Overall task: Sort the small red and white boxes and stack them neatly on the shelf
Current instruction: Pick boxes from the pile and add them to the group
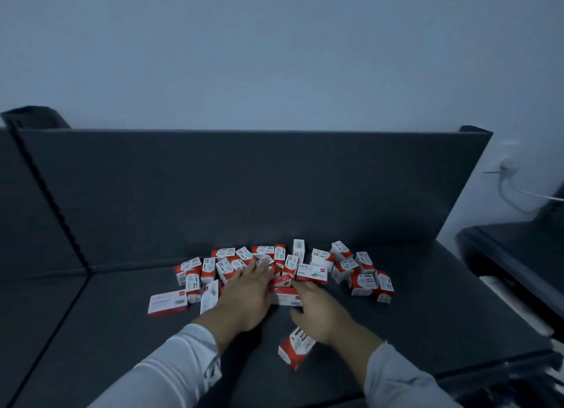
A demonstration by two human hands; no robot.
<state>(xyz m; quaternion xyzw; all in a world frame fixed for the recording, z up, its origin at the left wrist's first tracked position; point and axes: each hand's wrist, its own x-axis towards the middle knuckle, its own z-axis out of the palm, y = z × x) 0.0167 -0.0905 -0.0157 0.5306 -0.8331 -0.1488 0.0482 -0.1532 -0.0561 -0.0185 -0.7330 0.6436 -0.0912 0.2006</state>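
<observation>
Both hands, left hand (247, 298) and right hand (320, 311), reach into scattered boxes (311, 262).

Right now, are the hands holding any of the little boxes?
Not clearly. Left hand lies flat on the pile; right hand touches a flat box, grip unclear.

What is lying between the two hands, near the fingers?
In the head view, between the left hand and the right hand lie flat red and white boxes, at the near edge of the pile. Closer to the wrists, only dark cushion shows.
</observation>
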